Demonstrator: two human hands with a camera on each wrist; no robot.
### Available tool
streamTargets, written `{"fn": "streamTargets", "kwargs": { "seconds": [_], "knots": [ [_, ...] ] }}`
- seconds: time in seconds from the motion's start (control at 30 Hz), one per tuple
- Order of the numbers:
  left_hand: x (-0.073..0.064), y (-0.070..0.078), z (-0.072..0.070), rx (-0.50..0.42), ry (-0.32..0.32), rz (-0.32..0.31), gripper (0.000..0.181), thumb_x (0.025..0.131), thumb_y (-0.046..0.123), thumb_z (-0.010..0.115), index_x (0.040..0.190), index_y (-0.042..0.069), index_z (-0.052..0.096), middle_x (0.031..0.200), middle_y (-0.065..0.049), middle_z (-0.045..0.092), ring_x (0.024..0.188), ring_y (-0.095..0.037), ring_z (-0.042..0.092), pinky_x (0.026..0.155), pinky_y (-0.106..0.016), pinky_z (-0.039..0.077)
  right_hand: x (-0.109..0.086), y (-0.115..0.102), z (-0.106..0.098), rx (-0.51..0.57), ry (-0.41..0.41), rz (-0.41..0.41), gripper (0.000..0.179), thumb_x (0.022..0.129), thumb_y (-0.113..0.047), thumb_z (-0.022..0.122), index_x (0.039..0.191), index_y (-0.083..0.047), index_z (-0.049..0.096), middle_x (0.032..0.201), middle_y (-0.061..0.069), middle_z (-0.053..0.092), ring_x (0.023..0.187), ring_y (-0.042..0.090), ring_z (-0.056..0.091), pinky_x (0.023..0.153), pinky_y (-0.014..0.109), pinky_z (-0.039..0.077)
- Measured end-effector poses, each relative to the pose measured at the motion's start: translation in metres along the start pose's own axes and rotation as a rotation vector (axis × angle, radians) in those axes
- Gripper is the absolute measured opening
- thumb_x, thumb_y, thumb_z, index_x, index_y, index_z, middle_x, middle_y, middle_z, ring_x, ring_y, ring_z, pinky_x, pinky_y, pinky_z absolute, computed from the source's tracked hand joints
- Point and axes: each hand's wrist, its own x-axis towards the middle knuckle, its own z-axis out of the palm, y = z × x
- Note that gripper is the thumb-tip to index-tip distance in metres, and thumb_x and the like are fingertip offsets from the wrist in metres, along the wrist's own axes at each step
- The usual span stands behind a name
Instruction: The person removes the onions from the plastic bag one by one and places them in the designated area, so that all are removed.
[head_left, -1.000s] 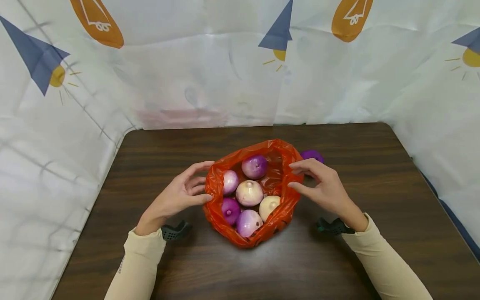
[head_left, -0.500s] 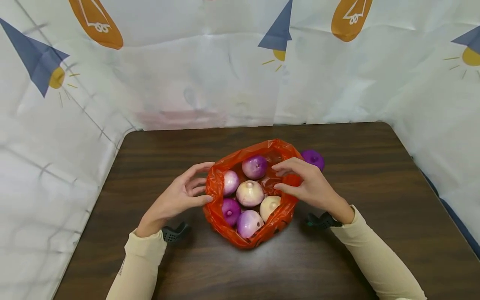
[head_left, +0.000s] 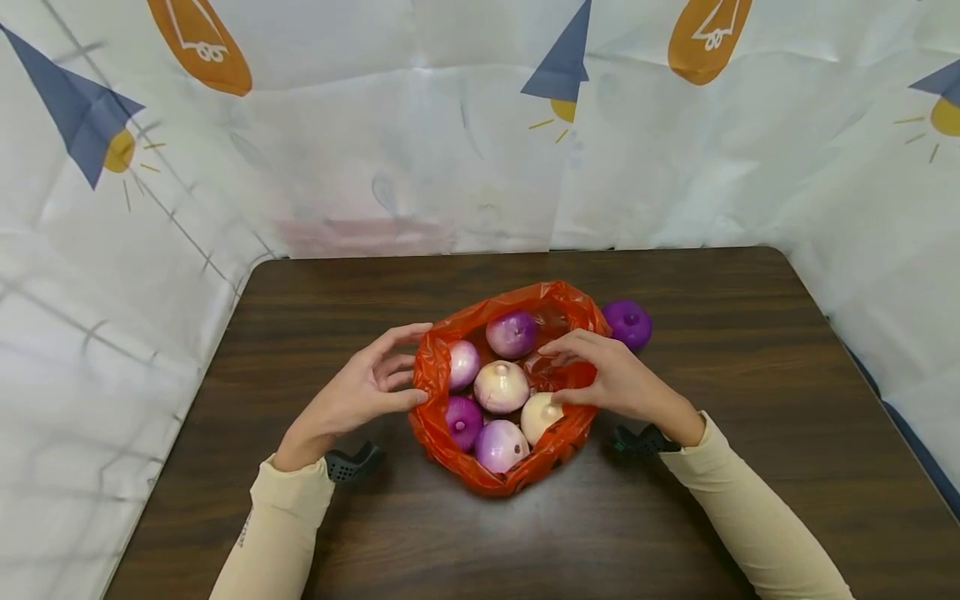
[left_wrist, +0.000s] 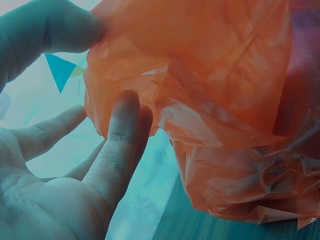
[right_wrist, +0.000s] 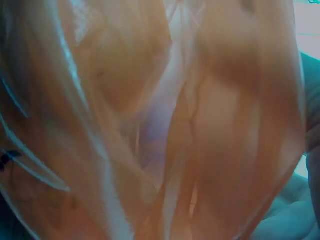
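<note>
A red plastic bag point(head_left: 429, 367) stands wide-mouthed on the table with several onions in it. Among them are a pale onion point(head_left: 502, 387) in the middle, a cream one point(head_left: 538, 415) at the right and a deep purple one point(head_left: 463, 422). My left hand point(head_left: 367, 379) rests its fingertips and thumb along the bag's left rim, fingers loosely extended. Over the right rim reaches my right hand point(head_left: 618, 379), thumb tip at the cream onion and bent fingers apart from the thumb. In the right wrist view the bag's film point(right_wrist: 230, 125) hides most of that hand.
A bright purple onion point(head_left: 627, 325) lies outside the bag, just behind its right side. The dark wood table point(head_left: 375, 542) ends at a pale patterned curtain point(head_left: 337, 150) on the far side.
My right hand has moved left from the bag's right rim to over its mouth, its thumb coming down to the cream onion. The left hand stays put.
</note>
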Motion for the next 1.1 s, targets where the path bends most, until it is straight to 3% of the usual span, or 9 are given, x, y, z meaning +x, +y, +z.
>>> {"fn": "streamTargets", "kwargs": {
  "seconds": [0.4,0.9,1.1],
  "knots": [
    [-0.002,0.000,0.000,0.019,0.008,-0.016,0.080,0.084,0.004,0.074,0.149,0.022,0.032,0.150,-0.009,0.037,0.116,-0.015,0.065,0.087,-0.035,0.060,-0.004,0.009,0.001,0.081,-0.126,0.073,0.059,0.072,-0.036,0.085,0.124,-0.018,0.063,0.123,0.000,0.067,0.108,0.011,0.066,0.094,0.034,0.056],
    [0.000,-0.002,-0.001,0.036,0.007,-0.001,0.080,0.083,0.005,0.074,0.149,0.021,0.032,0.151,-0.009,0.035,0.116,-0.013,0.064,0.086,-0.035,0.060,-0.005,0.014,0.004,0.142,-0.232,0.013,0.064,0.071,-0.046,0.083,0.124,-0.016,0.062,0.129,-0.004,0.065,0.111,0.012,0.065,0.097,0.033,0.055],
    [0.001,-0.004,0.000,0.040,0.011,-0.003,0.079,0.084,0.006,0.075,0.149,0.022,0.033,0.151,-0.008,0.034,0.115,-0.012,0.064,0.085,-0.035,0.060,-0.009,0.019,0.006,0.134,-0.269,-0.007,0.064,0.073,-0.049,0.081,0.125,-0.017,0.061,0.123,-0.002,0.066,0.109,0.012,0.064,0.096,0.031,0.055]
  ]
}}
